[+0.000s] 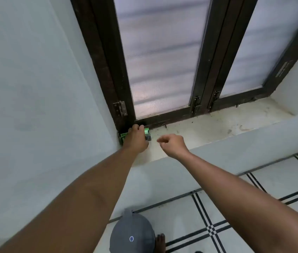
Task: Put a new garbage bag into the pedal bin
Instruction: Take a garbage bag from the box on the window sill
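You face one dark-framed window [162, 57] set in a pale wall, with two frosted panes. Below it runs one stone windowsill [217, 128], bare from its middle to its right end. On the tiled floor [235, 207] beneath stands one grey pedal bin [131, 234], lid down, just beside your bare foot [160, 241]. One green garbage bag pack [147, 133] sits in the sill's left corner, against the frame. Your left hand [137, 139] curls over it, gripping. Your right hand [173, 144] hovers near it, fingers loosely curled, holding nothing.
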`<move>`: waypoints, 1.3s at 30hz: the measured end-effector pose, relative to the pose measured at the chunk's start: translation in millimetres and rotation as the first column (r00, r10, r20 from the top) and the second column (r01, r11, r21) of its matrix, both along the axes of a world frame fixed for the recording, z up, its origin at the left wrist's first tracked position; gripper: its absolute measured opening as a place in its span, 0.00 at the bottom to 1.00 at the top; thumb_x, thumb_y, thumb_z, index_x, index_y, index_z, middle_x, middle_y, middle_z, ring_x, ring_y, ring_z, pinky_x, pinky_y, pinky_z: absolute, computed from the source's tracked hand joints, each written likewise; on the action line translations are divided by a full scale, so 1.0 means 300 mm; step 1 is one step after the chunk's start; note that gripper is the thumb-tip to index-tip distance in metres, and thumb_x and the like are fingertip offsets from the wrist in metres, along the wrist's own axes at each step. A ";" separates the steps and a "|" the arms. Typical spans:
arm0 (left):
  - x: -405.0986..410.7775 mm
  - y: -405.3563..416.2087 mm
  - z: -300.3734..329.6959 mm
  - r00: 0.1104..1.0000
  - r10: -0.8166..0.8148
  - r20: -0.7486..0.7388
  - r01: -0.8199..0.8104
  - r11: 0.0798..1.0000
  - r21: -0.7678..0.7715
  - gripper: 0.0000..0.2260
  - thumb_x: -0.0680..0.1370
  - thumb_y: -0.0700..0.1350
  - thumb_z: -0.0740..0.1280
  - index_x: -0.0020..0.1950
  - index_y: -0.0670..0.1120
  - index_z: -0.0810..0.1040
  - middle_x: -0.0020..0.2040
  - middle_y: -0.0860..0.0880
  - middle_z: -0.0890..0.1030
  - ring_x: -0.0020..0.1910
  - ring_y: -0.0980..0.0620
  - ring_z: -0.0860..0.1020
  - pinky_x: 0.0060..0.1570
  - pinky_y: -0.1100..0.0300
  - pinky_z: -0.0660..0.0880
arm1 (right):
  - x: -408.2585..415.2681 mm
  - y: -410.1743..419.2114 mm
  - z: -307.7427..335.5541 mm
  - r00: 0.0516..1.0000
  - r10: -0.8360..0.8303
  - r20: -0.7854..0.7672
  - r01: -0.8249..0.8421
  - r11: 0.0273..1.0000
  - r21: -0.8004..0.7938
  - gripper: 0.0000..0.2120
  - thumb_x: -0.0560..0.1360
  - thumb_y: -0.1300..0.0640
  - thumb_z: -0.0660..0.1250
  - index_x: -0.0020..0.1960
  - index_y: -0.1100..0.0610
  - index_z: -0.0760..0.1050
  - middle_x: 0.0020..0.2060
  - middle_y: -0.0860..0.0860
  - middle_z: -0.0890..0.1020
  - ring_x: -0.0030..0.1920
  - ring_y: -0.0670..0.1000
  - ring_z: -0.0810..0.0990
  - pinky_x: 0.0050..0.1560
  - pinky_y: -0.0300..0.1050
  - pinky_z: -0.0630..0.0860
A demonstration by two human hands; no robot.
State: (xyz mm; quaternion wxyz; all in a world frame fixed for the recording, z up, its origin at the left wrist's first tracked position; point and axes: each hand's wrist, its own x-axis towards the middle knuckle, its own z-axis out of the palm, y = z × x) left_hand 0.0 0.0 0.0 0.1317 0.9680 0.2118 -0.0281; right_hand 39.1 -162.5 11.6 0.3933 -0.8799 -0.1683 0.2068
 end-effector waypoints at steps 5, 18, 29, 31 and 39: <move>0.035 0.041 -0.074 1.000 0.016 -0.019 -0.013 0.991 0.136 0.25 0.78 0.44 0.71 0.74 0.49 0.69 0.70 0.45 0.72 0.67 0.42 0.70 0.61 0.46 0.73 | 0.077 0.078 -0.023 0.998 -0.058 -0.037 0.058 0.998 -0.015 0.13 0.81 0.60 0.65 0.58 0.51 0.87 0.57 0.49 0.87 0.57 0.48 0.84 0.55 0.35 0.74; 0.027 0.036 -0.090 0.947 0.165 0.275 -0.033 0.903 -0.428 0.28 0.73 0.42 0.79 0.72 0.53 0.78 0.69 0.50 0.78 0.67 0.48 0.75 0.65 0.50 0.74 | 0.202 0.121 -0.042 0.992 -0.123 0.010 0.122 0.991 0.063 0.04 0.75 0.51 0.74 0.48 0.48 0.86 0.42 0.44 0.87 0.46 0.47 0.85 0.51 0.48 0.84; 0.023 -0.028 -0.019 0.932 0.135 0.337 0.022 0.906 -0.422 0.28 0.71 0.40 0.81 0.70 0.51 0.81 0.66 0.51 0.80 0.64 0.51 0.76 0.62 0.60 0.73 | 0.277 0.045 0.037 0.997 -0.054 -0.049 0.057 0.997 0.060 0.12 0.65 0.54 0.78 0.46 0.48 0.79 0.42 0.48 0.85 0.43 0.49 0.86 0.42 0.53 0.87; 0.024 -0.040 -0.014 0.926 0.149 0.347 0.014 0.904 -0.427 0.28 0.71 0.40 0.81 0.70 0.50 0.81 0.66 0.51 0.80 0.64 0.51 0.76 0.63 0.57 0.73 | 0.278 0.040 0.034 0.999 -0.028 -0.028 0.030 0.998 0.061 0.11 0.66 0.53 0.77 0.47 0.47 0.80 0.41 0.45 0.85 0.43 0.48 0.85 0.45 0.54 0.86; 0.037 -0.068 0.024 0.923 0.161 0.349 0.009 0.899 -0.438 0.27 0.72 0.41 0.80 0.71 0.51 0.80 0.66 0.52 0.80 0.65 0.50 0.75 0.65 0.52 0.76 | 0.299 -0.009 0.051 1.000 -0.010 -0.027 0.014 0.990 0.139 0.09 0.69 0.52 0.82 0.47 0.48 0.86 0.40 0.46 0.87 0.43 0.47 0.86 0.46 0.51 0.87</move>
